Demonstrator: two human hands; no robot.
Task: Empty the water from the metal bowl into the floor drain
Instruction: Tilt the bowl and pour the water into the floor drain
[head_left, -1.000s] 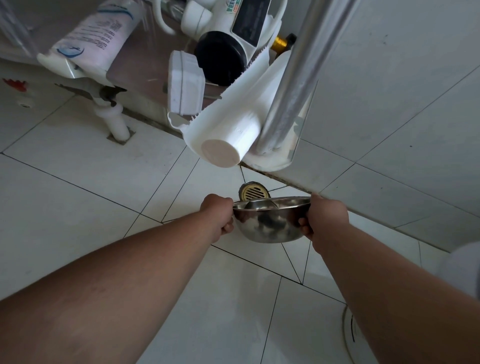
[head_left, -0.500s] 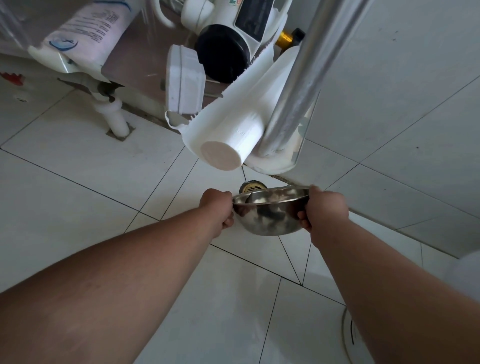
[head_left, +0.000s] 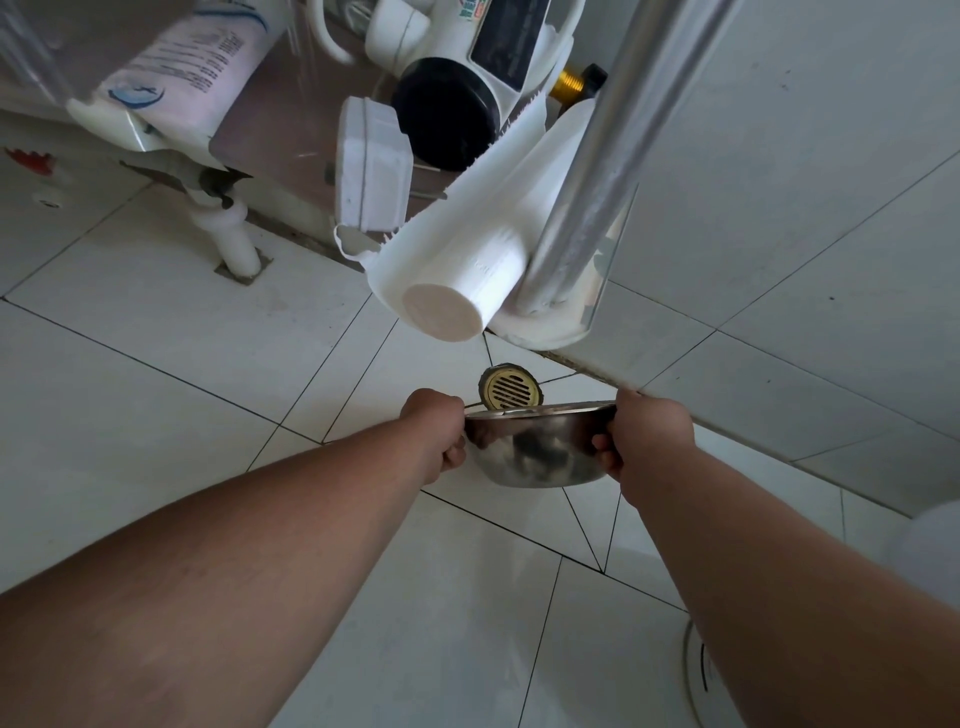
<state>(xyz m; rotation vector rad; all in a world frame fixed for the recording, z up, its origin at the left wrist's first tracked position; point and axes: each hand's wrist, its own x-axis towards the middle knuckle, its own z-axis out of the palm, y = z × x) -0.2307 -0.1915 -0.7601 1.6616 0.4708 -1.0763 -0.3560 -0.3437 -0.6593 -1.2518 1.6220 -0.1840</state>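
I hold a shiny metal bowl above the white tiled floor, tipped away from me so I see mostly its outer underside and only a thin line of its rim. My left hand grips the rim on the left and my right hand grips it on the right. A round brass floor drain with a slotted grate lies just beyond the bowl's far rim, near the wall. The bowl's inside is hidden, so any water is not visible.
A white paper roll and a slanted metal pole hang over the drain. A white drain pipe enters the floor at the left. A water heater tap and a white tube sit above.
The bowl has tipped further away from me, hiding its inside. In between it covered most of the drain; now the whole grate shows again beyond the rim.
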